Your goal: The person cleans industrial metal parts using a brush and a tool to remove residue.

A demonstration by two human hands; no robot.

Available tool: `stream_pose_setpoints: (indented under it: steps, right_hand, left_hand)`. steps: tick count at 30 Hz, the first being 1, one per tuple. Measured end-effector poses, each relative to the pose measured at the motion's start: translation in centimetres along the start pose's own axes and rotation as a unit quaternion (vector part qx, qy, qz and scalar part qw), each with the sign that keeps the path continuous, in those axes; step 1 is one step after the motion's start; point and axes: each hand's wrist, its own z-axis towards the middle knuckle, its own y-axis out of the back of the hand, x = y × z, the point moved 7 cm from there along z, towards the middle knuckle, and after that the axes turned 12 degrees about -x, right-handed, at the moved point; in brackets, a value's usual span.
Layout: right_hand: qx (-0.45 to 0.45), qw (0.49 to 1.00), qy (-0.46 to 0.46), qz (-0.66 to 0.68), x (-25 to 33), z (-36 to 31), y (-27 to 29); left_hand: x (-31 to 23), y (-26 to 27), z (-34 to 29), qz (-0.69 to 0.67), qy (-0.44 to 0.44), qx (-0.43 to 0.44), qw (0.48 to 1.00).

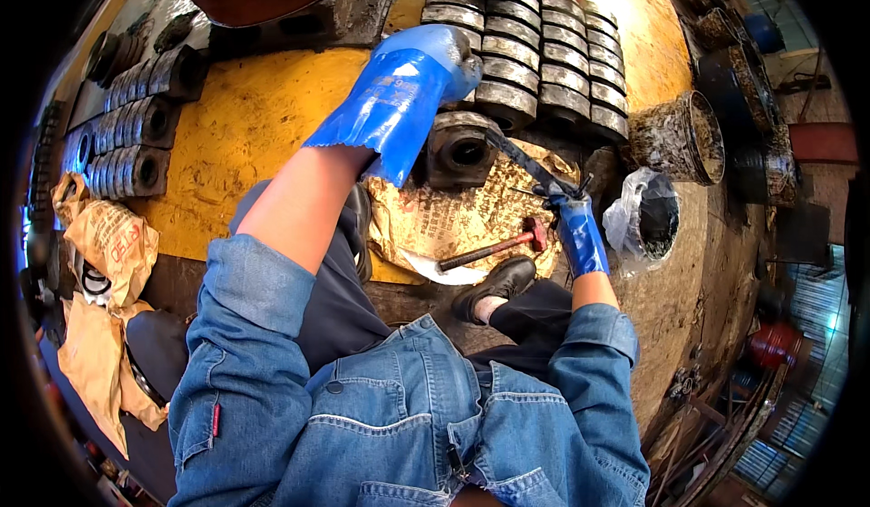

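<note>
My left hand (426, 61), in a long blue rubber glove, reaches to the near end of the leftmost row of dark metal blocks (506, 77). Its fingers curl closed with blackened tips, and whatever they may hold is hidden. Just below it a single block (460, 149) with a round bore stands on a brown paper sack (426, 217). My right hand (566, 206), gloved in blue and smeared black, is closed around a flat dark strip-like tool (521, 158). The tool's far end points up-left, near the single block. A red-headed hammer (489, 250) lies on the sack between my feet.
To the right stand a clear plastic-lined container (654, 217) with black contents and a grimy bucket (693, 140) on its side. More blocks (145, 122) line the left, above crumpled paper sacks (113, 249). A red-brown curved metal piece (272, 0) lies at the far left.
</note>
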Motion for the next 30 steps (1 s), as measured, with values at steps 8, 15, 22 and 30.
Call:
stream_pose_setpoints:
  steps: [8,15,22,30]
  right_hand:
    - [-0.025,0.996,0.087,-0.028,1.0,1.6,-1.4]
    - [0.037,0.995,0.065,0.061,3.3,2.8,-2.1]
    - [0.093,0.970,0.119,-0.190,4.6,-0.4,-9.0]
    - [0.081,0.993,0.079,0.031,5.6,2.2,-1.5]
  left_hand:
    - [-0.9,-1.3,0.2,0.036,-0.045,0.014,0.998]
    - [-2.3,-2.9,0.5,0.038,-0.056,0.021,0.997]
    - [-2.2,-3.2,0.4,0.042,-0.029,0.034,0.998]
    - [-2.1,-3.0,0.8,0.032,-0.043,0.009,0.999]
